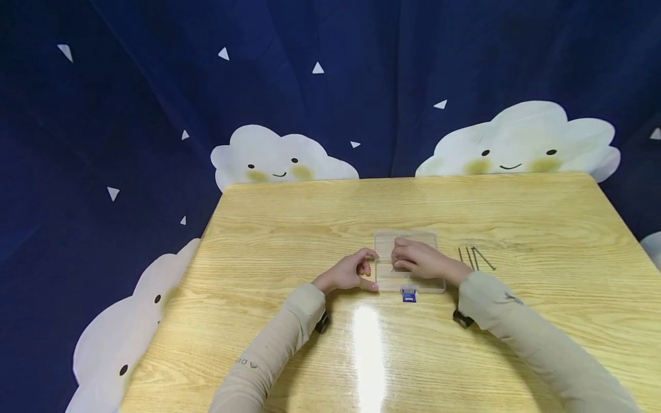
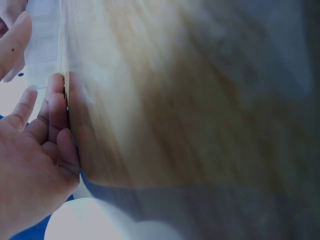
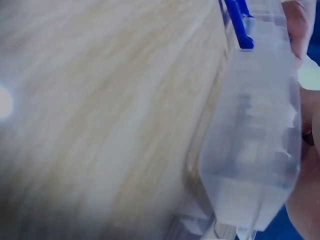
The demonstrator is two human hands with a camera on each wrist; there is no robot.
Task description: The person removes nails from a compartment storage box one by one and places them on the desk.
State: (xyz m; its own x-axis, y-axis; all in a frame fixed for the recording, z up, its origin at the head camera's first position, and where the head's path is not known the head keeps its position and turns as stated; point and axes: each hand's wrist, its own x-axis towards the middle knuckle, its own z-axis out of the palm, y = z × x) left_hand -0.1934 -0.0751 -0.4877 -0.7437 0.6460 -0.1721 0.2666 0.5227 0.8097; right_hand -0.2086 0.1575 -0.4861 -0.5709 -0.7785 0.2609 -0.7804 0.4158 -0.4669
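Note:
A clear plastic box (image 1: 383,281) with a blue latch (image 1: 409,296) on its near side lies open on the table. My left hand (image 1: 352,271) rests at the box's left edge, thumb and index finger spread against it and the other fingers loosely bent. Over the inside of the box, my right hand (image 1: 419,259) has its fingers curled in a pinch. A thin dark tip, like that of a nail (image 1: 393,269), pokes out below those fingertips; the rest is hidden by the hand. In the right wrist view the box wall (image 3: 250,125) stands beside the right hand (image 3: 305,185).
Several thin dark nails (image 1: 468,258) lie on the wooden table (image 1: 289,229) just right of the box, one slanted against another. A dark blue curtain (image 1: 361,34) with white clouds hangs behind the table. A dark wrist camera (image 1: 462,319) sits under the right cuff.

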